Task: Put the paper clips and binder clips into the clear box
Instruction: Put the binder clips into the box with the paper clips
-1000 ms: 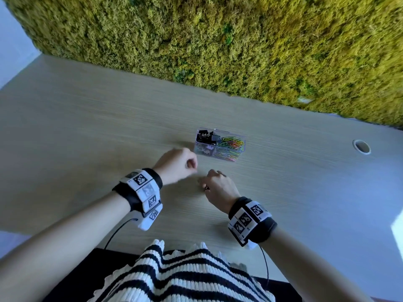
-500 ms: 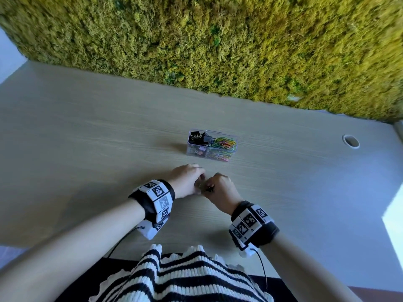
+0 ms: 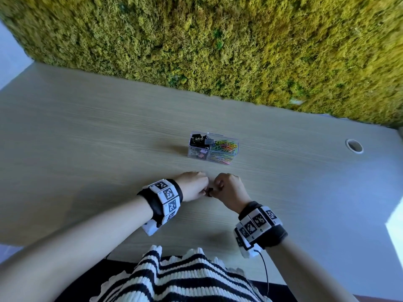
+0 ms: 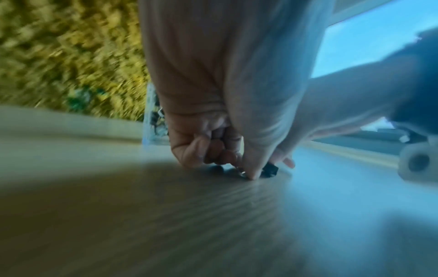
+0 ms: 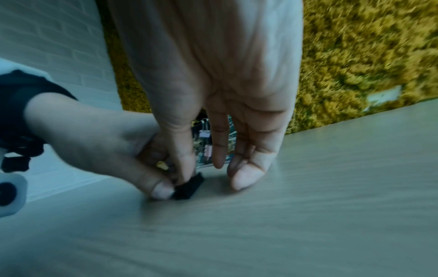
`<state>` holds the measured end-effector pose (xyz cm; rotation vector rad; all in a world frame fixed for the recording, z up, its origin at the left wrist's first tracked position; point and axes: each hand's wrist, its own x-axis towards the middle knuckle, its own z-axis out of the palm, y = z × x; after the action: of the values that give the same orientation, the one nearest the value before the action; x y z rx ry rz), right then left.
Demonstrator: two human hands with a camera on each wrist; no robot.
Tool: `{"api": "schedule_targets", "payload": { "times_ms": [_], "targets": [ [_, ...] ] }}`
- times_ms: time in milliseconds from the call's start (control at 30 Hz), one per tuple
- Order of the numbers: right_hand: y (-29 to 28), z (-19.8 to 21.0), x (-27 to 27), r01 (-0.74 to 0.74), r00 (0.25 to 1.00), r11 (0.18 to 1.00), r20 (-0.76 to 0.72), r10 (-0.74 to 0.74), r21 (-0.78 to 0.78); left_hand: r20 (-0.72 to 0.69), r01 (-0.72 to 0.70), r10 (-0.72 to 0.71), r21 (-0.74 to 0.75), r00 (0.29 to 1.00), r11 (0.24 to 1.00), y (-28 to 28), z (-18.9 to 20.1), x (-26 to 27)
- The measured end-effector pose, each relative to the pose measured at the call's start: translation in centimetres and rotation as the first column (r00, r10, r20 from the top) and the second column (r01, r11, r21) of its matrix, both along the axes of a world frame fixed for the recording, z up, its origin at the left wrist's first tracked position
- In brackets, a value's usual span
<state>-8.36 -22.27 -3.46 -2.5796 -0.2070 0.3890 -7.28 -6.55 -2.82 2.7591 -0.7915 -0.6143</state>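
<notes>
Black and small, a binder clip (image 5: 189, 186) lies on the table (image 3: 87, 149) between the two hands, close to the near edge and well short of the clear box (image 3: 212, 149). It is pinched at one end by the left hand (image 3: 193, 186), thumb tip against its edge, with the other fingers curled under. The right hand (image 3: 231, 188) is curled over it as well — the thumb is set on or just behind the clip, while the remaining fingers hang beside it, one tip resting on the wood.

For a clean lift, the clip is best taken by its body in one hand only, raised clear of the table, and released over the box's left compartment, where black binder clips are already heaped; coloured paper clips (image 3: 223, 147) fill the right one.

Pale wood grain runs across the tabletop — a round cable hole (image 3: 354, 146) is cut at the far right. A yellow-green moss wall (image 3: 218, 51) backs it.
</notes>
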Motion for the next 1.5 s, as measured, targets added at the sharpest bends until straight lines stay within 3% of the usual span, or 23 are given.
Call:
{"api": "schedule_targets", "payload": {
  "times_ms": [200, 467, 667, 800, 867, 1000, 1100, 1167, 1333, 1500],
  "targets": [
    [-1.4, 0.3, 0.2, 0.095, 0.993, 0.993, 0.058, -0.099, 0.067, 0.063, 0.13, -0.139, 0.132, 0.988, 0.983, -0.5, 0.5, -0.1],
    [-1.1, 0.4, 0.0, 0.078, 0.992, 0.991, 0.093, -0.089, 0.11, 0.029, 0.068, -0.07, 0.065, 0.997, 0.996, 0.3, 0.2, 0.1],
    [-1.4, 1.0, 0.4, 0.093, 0.984, 0.981, 0.136, -0.117, 0.169, 0.05, -0.115, 0.126, -0.183, 0.991, 0.976, 3.3, 0.7, 0.5],
    [-1.0, 1.8, 1.1, 0.085, 0.973, 0.98, 0.197, -0.121, 0.182, 0.201, -0.162, 0.227, -0.295, 0.953, 0.942, 5.3, 3.7, 2.2],
    [-0.2, 1.9, 1.2, 0.009, 0.982, 0.994, 0.185, -0.03, 0.109, 0.27, -0.159, 0.25, -0.318, 0.93, 0.935, 5.5, 5.2, 3.3],
    [2.0, 1.5, 0.4, -0.211, 0.977, 0.973, 0.021, 0.214, -0.09, 0.346, -0.143, 0.28, -0.373, 0.895, 0.917, 5.1, 7.1, 5.3],
    [3.1, 0.8, 0.1, -0.214, 0.977, 0.971, -0.003, 0.215, -0.105, 0.403, -0.183, 0.355, -0.406, 0.844, 0.896, 4.7, 8.1, 6.9],
    [3.6, 0.6, 0.2, -0.188, 0.982, 0.974, -0.014, 0.187, -0.127, 0.417, -0.218, 0.357, -0.344, 0.836, 0.913, 4.3, 8.2, 7.5],
    [4.3, 0.6, -0.1, -0.319, 0.942, 0.911, 0.021, 0.336, -0.261, 0.297, -0.29, 0.348, -0.224, 0.889, 0.93, 3.4, 6.7, 8.2],
    [4.6, 0.8, -0.2, -0.392, 0.9, 0.864, 0.064, 0.431, -0.316, 0.245, -0.311, 0.383, -0.287, 0.891, 0.906, 3.4, 6.2, 8.1]
  ]
}}
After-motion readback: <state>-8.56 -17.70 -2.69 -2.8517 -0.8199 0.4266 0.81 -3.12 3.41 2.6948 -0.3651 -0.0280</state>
